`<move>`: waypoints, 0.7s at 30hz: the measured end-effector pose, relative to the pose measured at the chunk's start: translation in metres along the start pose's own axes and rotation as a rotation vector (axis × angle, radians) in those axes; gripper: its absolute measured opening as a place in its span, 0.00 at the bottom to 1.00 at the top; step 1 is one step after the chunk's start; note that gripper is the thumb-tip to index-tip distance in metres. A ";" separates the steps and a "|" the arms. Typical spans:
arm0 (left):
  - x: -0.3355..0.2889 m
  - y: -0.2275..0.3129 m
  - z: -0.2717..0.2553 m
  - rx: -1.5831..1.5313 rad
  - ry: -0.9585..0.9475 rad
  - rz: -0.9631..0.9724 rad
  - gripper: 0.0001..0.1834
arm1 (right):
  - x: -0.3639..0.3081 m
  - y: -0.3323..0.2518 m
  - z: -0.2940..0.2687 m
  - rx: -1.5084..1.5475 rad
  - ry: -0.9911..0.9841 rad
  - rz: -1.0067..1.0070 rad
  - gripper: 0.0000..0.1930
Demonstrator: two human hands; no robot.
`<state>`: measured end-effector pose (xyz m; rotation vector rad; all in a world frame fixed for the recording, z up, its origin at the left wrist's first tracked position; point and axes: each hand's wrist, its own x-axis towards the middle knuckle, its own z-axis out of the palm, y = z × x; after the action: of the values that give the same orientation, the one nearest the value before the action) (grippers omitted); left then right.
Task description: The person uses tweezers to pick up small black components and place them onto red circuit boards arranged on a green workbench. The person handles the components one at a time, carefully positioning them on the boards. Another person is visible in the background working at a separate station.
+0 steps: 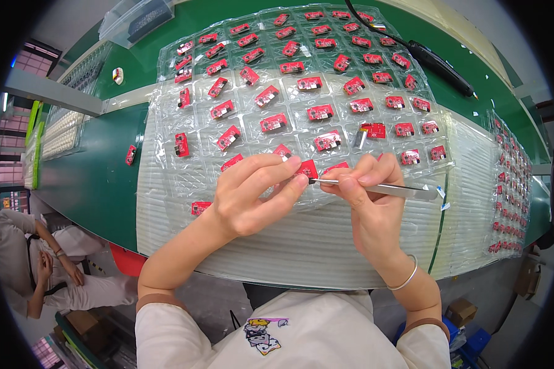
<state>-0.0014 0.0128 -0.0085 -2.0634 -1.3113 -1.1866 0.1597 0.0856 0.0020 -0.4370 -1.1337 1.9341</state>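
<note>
My left hand [252, 190] pinches a small red circuit board [308, 168] by its edge between thumb and fingers. A pair of silver tweezers [406, 191] lies in the grip of my right hand [369, 190], and its narrow tip reaches the board's near right corner. What the tip touches is too small to make out. Both hands are above the near part of a clear plastic blister tray [194, 161], whose pockets hold many similar red boards. Just beyond my right hand, one board [373, 130] in the tray has a silvery piece beside it.
A black pen-shaped tool [440, 66] with a cable lies at the far right on the green table [104, 184]. Another tray of red boards [509, 190] stands at the right. One loose board [130, 155] lies left. A clear bin [132, 21] is far left; a seated person [55, 264] is beyond the table.
</note>
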 end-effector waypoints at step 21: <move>-0.004 -0.001 0.002 -0.092 0.056 -0.037 0.14 | 0.004 0.000 -0.005 -0.090 -0.049 -0.095 0.12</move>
<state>-0.0027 0.0126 -0.0135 -2.0619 -1.2962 -1.3338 0.1605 0.0910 -0.0006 -0.3785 -1.2551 1.8253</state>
